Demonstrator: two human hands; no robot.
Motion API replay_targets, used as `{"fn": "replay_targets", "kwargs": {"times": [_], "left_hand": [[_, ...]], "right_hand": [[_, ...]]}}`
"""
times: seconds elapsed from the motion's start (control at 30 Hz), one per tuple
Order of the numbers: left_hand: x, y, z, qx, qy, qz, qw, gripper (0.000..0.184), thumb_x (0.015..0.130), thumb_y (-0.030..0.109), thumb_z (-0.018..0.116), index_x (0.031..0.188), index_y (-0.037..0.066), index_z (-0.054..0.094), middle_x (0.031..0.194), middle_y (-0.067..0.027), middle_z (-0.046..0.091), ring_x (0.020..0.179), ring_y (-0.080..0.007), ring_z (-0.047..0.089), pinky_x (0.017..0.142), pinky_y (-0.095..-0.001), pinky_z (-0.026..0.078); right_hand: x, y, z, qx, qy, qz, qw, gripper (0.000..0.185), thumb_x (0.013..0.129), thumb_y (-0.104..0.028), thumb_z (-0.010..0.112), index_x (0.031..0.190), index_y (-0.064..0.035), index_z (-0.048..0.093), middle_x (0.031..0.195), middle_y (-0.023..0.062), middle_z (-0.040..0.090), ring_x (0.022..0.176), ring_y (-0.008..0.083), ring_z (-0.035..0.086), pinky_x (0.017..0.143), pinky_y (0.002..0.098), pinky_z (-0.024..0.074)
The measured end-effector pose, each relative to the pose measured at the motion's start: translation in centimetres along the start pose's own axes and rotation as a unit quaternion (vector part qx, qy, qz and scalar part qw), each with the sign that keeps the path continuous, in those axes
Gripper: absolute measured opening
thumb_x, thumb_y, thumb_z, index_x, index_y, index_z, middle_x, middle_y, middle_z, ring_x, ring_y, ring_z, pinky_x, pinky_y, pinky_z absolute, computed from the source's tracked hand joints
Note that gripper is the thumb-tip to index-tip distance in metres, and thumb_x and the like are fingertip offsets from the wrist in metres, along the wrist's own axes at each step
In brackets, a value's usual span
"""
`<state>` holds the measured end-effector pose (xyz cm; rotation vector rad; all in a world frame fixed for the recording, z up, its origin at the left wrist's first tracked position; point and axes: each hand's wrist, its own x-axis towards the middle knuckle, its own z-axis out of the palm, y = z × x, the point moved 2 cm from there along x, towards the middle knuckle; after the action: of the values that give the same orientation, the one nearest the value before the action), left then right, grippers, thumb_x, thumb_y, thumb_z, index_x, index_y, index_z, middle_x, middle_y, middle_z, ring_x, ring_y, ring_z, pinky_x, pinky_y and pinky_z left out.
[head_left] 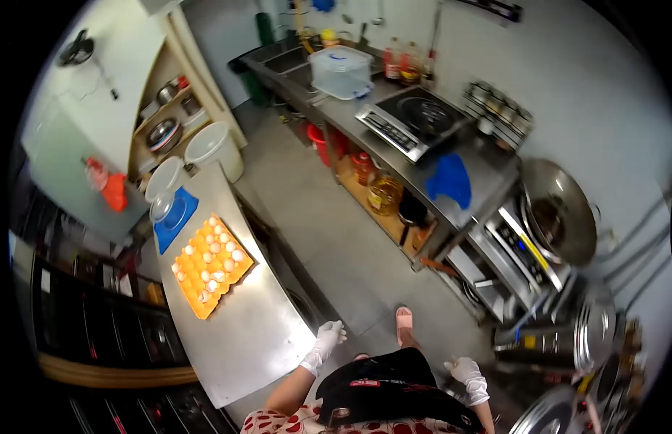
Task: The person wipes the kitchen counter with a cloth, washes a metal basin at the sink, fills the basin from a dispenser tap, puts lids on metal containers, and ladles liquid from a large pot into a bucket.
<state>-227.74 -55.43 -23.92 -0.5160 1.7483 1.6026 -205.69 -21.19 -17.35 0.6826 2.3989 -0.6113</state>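
My left hand [328,343], in a white glove, hangs beside the near right corner of a steel table [249,347]. Its fingers are curled in, with nothing showing in them. Low on the right is my right hand [466,371], also gloved in white, loosely closed beside my black apron [383,383]; no held thing is visible. An orange egg tray [198,304] with several eggs [216,247] and some vacant cups lies on the table. Behind it, a clear round bowl [162,210] rests on a blue cloth [184,206].
A steel counter bears an induction cooker [415,119], a clear lidded box [341,72] and a blue cloth [449,181]. A wok [560,210] stands at the right, above a large steel pot [553,340]. White buckets [215,148] are beyond the table. Grey floor [307,224] separates table and counter.
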Motion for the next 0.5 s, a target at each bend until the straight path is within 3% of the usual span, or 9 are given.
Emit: {"fn": "replay_targets", "kwargs": {"times": [0.17,0.23,0.33,0.4,0.5], "left_hand": [[5.6,2.3,1.5,-0.078,0.103,-0.035,0.991,0.025,0.092,0.026,0.05,0.095,0.001,0.054,0.076,-0.0067,0.059,0.06,-0.0149,0.058,0.053,-0.025,0.047],[6.6,3.6,1.8,-0.132,0.136,-0.048,0.981,0.025,0.092,0.025,0.049,0.095,0.0,0.054,0.077,-0.0076,0.06,0.06,-0.0157,0.058,0.053,-0.0255,0.047],[7.8,4.8,0.8,-0.197,0.182,-0.042,0.962,0.025,0.091,0.024,0.05,0.097,-0.001,0.053,0.075,-0.0091,0.06,0.059,-0.0179,0.059,0.053,-0.0277,0.048],[8.4,5.9,-0.4,-0.244,0.196,-0.038,0.949,0.025,0.091,0.024,0.05,0.095,-0.001,0.054,0.076,-0.01,0.061,0.058,-0.0187,0.059,0.053,-0.0285,0.048],[10.5,6.8,-3.0,-0.294,0.252,-0.044,0.921,0.021,0.091,0.022,0.05,0.09,0.001,0.054,0.074,-0.01,0.06,0.056,-0.0191,0.058,0.051,-0.0301,0.049]], "right_hand": [[13.5,-3.9,-7.5,-0.113,0.01,-0.151,0.982,0.044,0.083,-0.04,0.055,0.109,-0.0045,0.059,0.091,0.0192,0.063,0.087,0.0358,0.059,0.077,0.045,0.0458],[18.4,-8.0,-11.8,-0.108,0.044,-0.249,0.962,0.043,0.082,-0.037,0.055,0.109,-0.0041,0.057,0.092,0.0187,0.063,0.087,0.035,0.059,0.077,0.0449,0.0459],[25.7,-15.9,-17.3,-0.227,0.017,-0.328,0.917,0.039,0.082,-0.034,0.056,0.106,-0.0037,0.055,0.09,0.0164,0.061,0.086,0.034,0.059,0.074,0.0443,0.0462],[29.6,-21.1,-19.2,-0.195,0.068,-0.404,0.891,0.032,0.081,-0.036,0.056,0.092,-0.0063,0.057,0.084,0.0149,0.062,0.08,0.0329,0.06,0.069,0.0446,0.0472],[33.8,-29.4,-21.1,-0.162,0.055,-0.483,0.859,0.031,0.082,-0.035,0.055,0.091,-0.0055,0.056,0.084,0.0156,0.062,0.077,0.0345,0.06,0.067,0.0448,0.0476]]}}
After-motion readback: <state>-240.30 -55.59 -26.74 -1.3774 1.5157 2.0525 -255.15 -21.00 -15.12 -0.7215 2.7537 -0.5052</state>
